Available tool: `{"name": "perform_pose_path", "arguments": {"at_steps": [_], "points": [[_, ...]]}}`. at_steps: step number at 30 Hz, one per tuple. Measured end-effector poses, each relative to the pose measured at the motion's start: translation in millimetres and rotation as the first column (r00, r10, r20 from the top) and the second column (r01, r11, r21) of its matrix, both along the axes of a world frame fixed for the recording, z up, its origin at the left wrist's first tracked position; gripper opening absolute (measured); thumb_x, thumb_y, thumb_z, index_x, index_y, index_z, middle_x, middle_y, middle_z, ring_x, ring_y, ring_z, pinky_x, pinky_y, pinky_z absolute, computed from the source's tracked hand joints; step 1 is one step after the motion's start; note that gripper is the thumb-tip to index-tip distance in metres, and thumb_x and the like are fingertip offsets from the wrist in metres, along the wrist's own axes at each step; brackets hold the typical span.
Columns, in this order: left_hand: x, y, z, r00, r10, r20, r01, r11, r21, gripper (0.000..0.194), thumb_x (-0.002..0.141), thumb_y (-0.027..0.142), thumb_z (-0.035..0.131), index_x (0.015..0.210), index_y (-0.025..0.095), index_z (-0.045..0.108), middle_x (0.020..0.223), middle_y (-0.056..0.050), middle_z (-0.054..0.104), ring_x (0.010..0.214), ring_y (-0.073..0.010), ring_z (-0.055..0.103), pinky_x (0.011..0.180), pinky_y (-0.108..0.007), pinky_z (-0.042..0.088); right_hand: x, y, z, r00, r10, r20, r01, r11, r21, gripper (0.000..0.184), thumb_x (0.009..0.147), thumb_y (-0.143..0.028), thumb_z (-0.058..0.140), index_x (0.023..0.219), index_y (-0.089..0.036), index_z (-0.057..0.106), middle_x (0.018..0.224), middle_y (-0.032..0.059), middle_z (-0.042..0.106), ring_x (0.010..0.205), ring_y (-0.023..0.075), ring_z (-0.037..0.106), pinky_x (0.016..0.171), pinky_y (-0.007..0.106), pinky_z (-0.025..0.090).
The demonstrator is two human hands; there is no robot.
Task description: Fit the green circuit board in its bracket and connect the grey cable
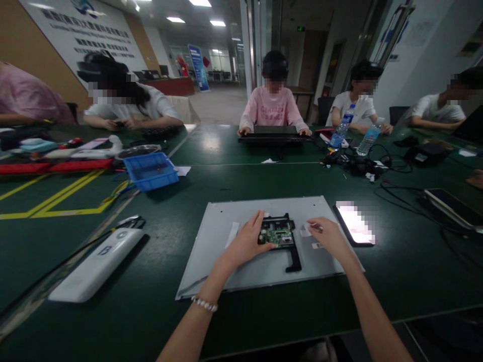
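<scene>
A flat grey metal panel (211,221), like the back of a display panel, lies on the table before me. On its middle sits a green circuit board (277,236) in a black bracket (293,259). My left hand (249,236) grips the board by its left side, fingers at the far edge and thumb at the near one. To the right of the bracket, my right hand (329,235) is closed in a pinch on a small white piece of tape (305,231). A white strip (232,234) lies on the panel left of my left hand.
A lit phone (354,223) lies to the panel's right, a white power bank (98,264) with a cable to its left. Farther off are a blue basket (151,171), water bottles (342,128), tangled black cables (350,161), and several people seated around the green table (211,176).
</scene>
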State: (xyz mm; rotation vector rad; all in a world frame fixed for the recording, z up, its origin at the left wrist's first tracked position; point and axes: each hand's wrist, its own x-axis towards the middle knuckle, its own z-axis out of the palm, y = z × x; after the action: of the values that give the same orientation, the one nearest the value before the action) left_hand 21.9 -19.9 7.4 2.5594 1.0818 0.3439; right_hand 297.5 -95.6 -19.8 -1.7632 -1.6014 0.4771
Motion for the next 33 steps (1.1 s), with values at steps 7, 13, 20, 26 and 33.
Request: {"name": "perform_pose_path", "arguments": {"at_steps": [7, 13, 20, 26, 33], "points": [[9.5, 6.8, 2.1, 0.999, -0.002, -0.034, 0.006, 0.991, 0.130, 0.055, 0.093, 0.044, 0.035, 0.142, 0.020, 0.024, 0.147, -0.008, 0.029, 0.136, -0.0234, 0.023, 0.110, -0.047, 0.019, -7.4, -2.9, -2.7, 1.000, 0.026, 0.011, -0.026, 0.999, -0.025, 0.019, 0.077, -0.021, 0.057, 0.093, -0.019, 0.067, 0.093, 0.0064, 0.062, 0.084, 0.0184, 0.060, 0.080, 0.032, 0.046], [22.6, 13.6, -9.4, 0.994, 0.037, -0.099, -0.013, 0.972, 0.233, 0.039, 0.094, 0.029, 0.029, 0.129, 0.022, 0.045, 0.135, -0.007, 0.048, 0.132, -0.0239, 0.031, 0.109, -0.055, 0.011, -6.9, -2.6, -1.7, 0.999, 0.033, -0.005, -0.033, 0.999, -0.020, 0.018, 0.077, -0.019, 0.055, 0.092, -0.019, 0.067, 0.093, 0.0058, 0.063, 0.082, 0.0175, 0.060, 0.078, 0.031, 0.046], [25.5, 13.5, -13.7, 0.989, 0.075, -0.129, -0.036, 0.958, 0.284, 0.036, 0.093, 0.026, 0.031, 0.124, 0.022, 0.049, 0.128, -0.008, 0.054, 0.130, -0.0257, 0.034, 0.109, -0.055, 0.011, -7.9, -3.5, 0.7, 1.000, 0.010, -0.001, -0.010, 1.000, -0.015, 0.019, 0.077, -0.016, 0.054, 0.091, -0.018, 0.067, 0.090, 0.0059, 0.064, 0.077, 0.0166, 0.061, 0.076, 0.030, 0.047], [25.4, 14.4, -13.7, 0.991, 0.065, -0.120, -0.030, 0.961, 0.276, 0.036, 0.093, 0.025, 0.030, 0.124, 0.020, 0.049, 0.128, -0.009, 0.052, 0.129, -0.0266, 0.033, 0.109, -0.054, 0.014, -7.3, -1.8, -2.0, 0.997, -0.007, -0.083, 0.008, 1.000, 0.015, 0.022, 0.075, -0.014, 0.053, 0.093, -0.016, 0.066, 0.093, 0.0065, 0.065, 0.072, 0.0144, 0.061, 0.070, 0.028, 0.049], [26.2, 12.9, -10.6, 0.990, 0.081, -0.118, -0.047, 0.963, 0.265, 0.038, 0.092, 0.025, 0.031, 0.128, 0.020, 0.043, 0.130, -0.010, 0.050, 0.129, -0.0261, 0.033, 0.109, -0.054, 0.013, -4.7, -1.5, -4.1, 0.980, -0.030, -0.195, 0.030, 1.000, 0.000, 0.020, 0.074, -0.020, 0.055, 0.087, -0.017, 0.069, 0.085, 0.0056, 0.069, 0.075, 0.0168, 0.064, 0.071, 0.029, 0.051]]}}
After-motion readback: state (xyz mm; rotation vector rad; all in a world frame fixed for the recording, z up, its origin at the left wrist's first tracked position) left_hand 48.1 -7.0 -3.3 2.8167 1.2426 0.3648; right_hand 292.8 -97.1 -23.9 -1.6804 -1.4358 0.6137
